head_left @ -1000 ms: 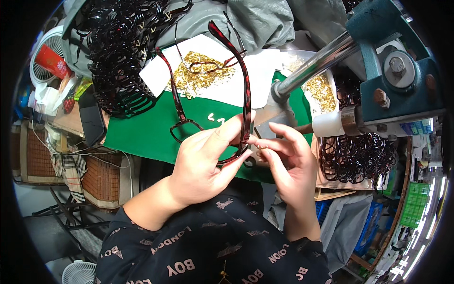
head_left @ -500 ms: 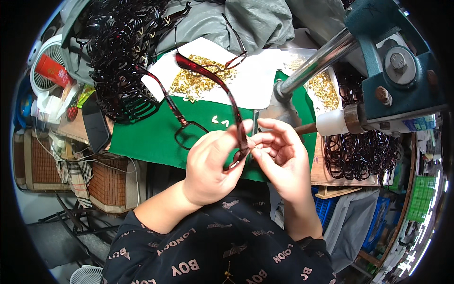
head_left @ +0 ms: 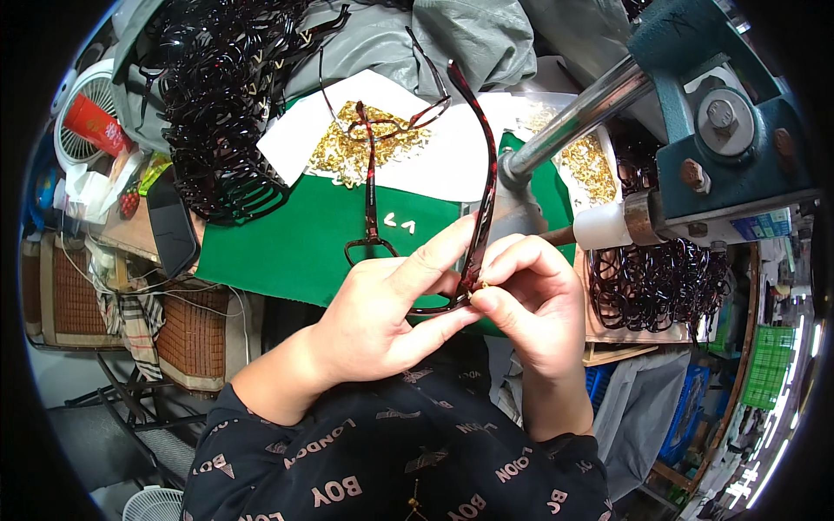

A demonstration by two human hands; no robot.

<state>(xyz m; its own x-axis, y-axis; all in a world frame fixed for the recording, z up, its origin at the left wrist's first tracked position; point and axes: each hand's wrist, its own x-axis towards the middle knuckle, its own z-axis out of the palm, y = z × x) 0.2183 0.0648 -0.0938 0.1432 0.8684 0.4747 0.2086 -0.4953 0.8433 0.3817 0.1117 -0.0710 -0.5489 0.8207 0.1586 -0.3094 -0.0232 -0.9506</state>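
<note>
A dark red tortoiseshell eyeglass frame (head_left: 487, 187) is gripped by my left hand (head_left: 373, 317) at its front, fingers closed round the rim. Its two temples stick up away from me, the right one rising between my hands. My right hand (head_left: 543, 313) pinches a tiny gold-coloured trim piece (head_left: 485, 285) between thumb and forefinger, against the corner where the right temple meets the front. Whether the piece is seated there I cannot tell. Two small pale V-shaped pieces (head_left: 391, 220) lie beyond my left hand on the green mat (head_left: 261, 252).
A heap of gold pieces (head_left: 334, 156) rests on white paper (head_left: 434, 169), another glasses frame (head_left: 427, 115) over it. Dark frames (head_left: 226, 122) pile up at left; more (head_left: 656, 286) sit at right. A teal press (head_left: 695, 191) with a steel bar overhangs the right side.
The glasses frame has turned in my left hand, its temples swinging rightward. My right hand has shifted slightly right, and the gold piece now shows at the temple corner.
</note>
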